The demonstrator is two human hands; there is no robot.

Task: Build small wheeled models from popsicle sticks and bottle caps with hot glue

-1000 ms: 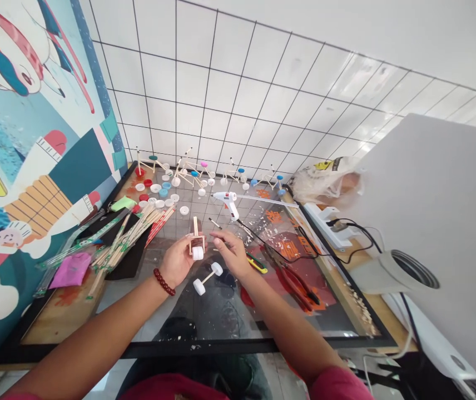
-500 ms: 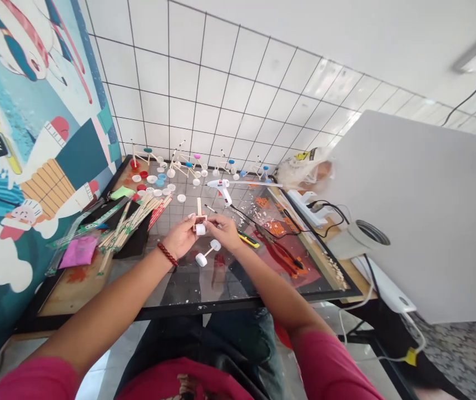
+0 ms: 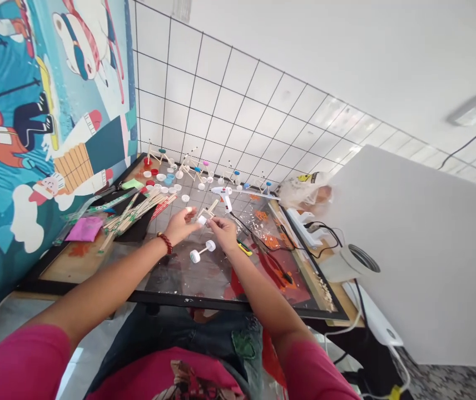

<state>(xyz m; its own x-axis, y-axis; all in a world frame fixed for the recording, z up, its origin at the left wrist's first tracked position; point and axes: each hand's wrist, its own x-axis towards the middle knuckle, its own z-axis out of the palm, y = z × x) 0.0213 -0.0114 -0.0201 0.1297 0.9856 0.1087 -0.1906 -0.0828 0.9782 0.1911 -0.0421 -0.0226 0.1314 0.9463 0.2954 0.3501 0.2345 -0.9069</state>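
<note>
Both my hands meet over the glass-topped table (image 3: 221,278). My left hand (image 3: 181,224), with a red bead bracelet at the wrist, and my right hand (image 3: 221,229) are closed together on a small wooden stick piece with a white cap wheel (image 3: 205,215), tilted between them. On the glass just below my hands lies a stick axle with two white cap wheels (image 3: 202,251). A white glue gun (image 3: 223,195) stands just beyond my right hand.
Wooden sticks (image 3: 135,211) and a pink packet (image 3: 83,228) lie at the left. Bottle caps (image 3: 163,180) and small stick models (image 3: 196,169) line the tiled back wall. A power strip (image 3: 305,228), cables, cutters (image 3: 244,248) and a white panel (image 3: 421,250) sit right.
The camera has pulled back and tilted. The stick piece between my hands has turned from upright to tilted. The wheeled axle stays on the glass.
</note>
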